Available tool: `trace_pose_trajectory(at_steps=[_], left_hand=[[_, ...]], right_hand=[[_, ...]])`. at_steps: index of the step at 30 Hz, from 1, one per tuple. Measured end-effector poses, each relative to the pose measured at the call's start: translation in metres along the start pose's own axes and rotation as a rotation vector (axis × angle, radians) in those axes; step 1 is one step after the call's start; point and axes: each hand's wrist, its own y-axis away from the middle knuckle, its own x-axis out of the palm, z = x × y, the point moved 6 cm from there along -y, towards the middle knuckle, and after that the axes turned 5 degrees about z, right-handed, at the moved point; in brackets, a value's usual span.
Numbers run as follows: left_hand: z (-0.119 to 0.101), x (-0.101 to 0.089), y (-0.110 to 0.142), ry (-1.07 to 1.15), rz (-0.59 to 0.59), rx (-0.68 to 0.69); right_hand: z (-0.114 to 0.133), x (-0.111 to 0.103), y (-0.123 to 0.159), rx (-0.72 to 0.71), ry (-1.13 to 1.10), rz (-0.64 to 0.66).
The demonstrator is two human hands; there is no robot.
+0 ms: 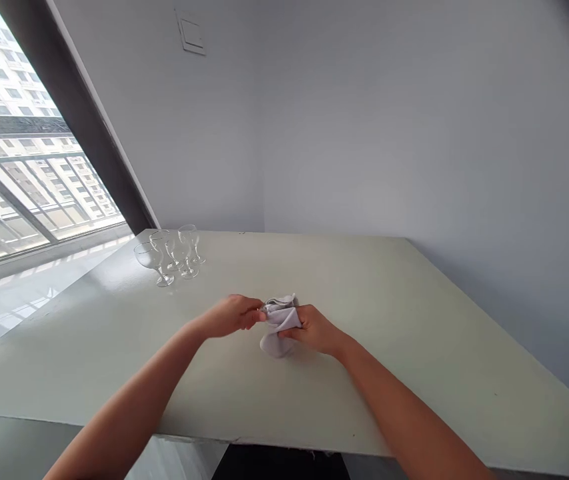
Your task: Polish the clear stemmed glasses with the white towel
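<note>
A pale lilac-white cloth (284, 321) is bunched up just above the table near the middle, with a loose fold hanging below. My right hand (313, 329) is closed on the cloth from the right, thumb and fingers pressing its folds. At the bundle's left edge, the fingers of my left hand (238, 315) pinch a clear, shiny rim that looks like a wine glass (264, 309). Most of that glass is covered by the cloth and my fingers, so its stem and base are hidden.
Several clear stemmed wine glasses (188, 257) stand upright close together at the table's far left. The pale table (364, 287) meets walls at the back and right. A window (24, 147) is on the left; a wall switch (192, 35) is above.
</note>
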Motion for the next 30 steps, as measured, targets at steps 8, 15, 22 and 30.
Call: trace_pose_trajectory(at_steps=[8,15,22,30], left_hand=[[-0.038,-0.024,0.001,-0.587,-0.408,0.078],[-0.012,-0.019,0.001,0.079,0.342,0.033],[-0.032,-0.023,0.003,-0.544,-0.162,0.039],[-0.024,-0.037,0.006,-0.325,0.137,0.036]], right_hand=[[-0.008,-0.004,-0.009,-0.020,-0.614,-0.222],[-0.005,0.015,0.000,-0.023,-0.139,0.013],[-0.014,0.011,-0.011,-0.040,-0.647,-0.156],[-0.010,0.029,-0.003,-0.038,-0.336,-0.020]])
